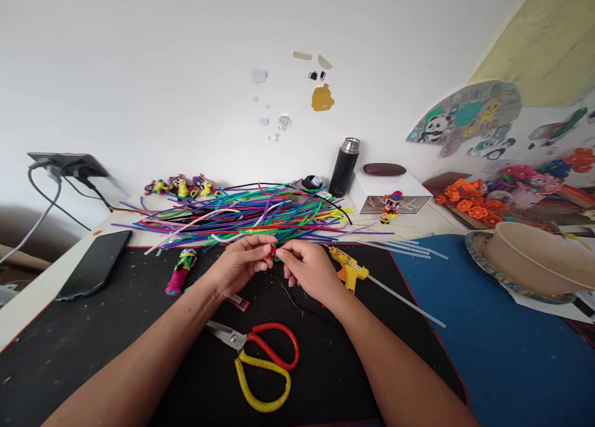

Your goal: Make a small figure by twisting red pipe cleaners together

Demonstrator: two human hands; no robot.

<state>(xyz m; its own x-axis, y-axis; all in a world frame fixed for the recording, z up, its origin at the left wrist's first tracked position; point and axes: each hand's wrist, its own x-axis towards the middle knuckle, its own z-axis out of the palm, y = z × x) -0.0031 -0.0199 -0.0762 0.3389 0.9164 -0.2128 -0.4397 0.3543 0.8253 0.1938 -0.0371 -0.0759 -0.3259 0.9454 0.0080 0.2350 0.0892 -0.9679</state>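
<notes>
My left hand (242, 263) and my right hand (309, 269) meet above the black mat (93, 346), fingertips pinched together on a small red piece (272, 250) held between them. Just behind the hands lies a big heap of coloured pipe cleaners (246, 216). Scissors (260, 352) with one red and one yellow handle lie on the mat below the hands. A yellow glue gun (348, 269) with a clear glue stick rests right of my right hand. A small pink and green wrapped figure (180, 272) lies to the left.
A black phone (95, 263) sits on the mat's left edge. Further back stand a black flask (344, 165), a white box (395, 194) with a little figure, and small colourful figures (179, 186). A blue mat (502, 346), a bowl (534, 256) and orange flowers (469, 205) are to the right.
</notes>
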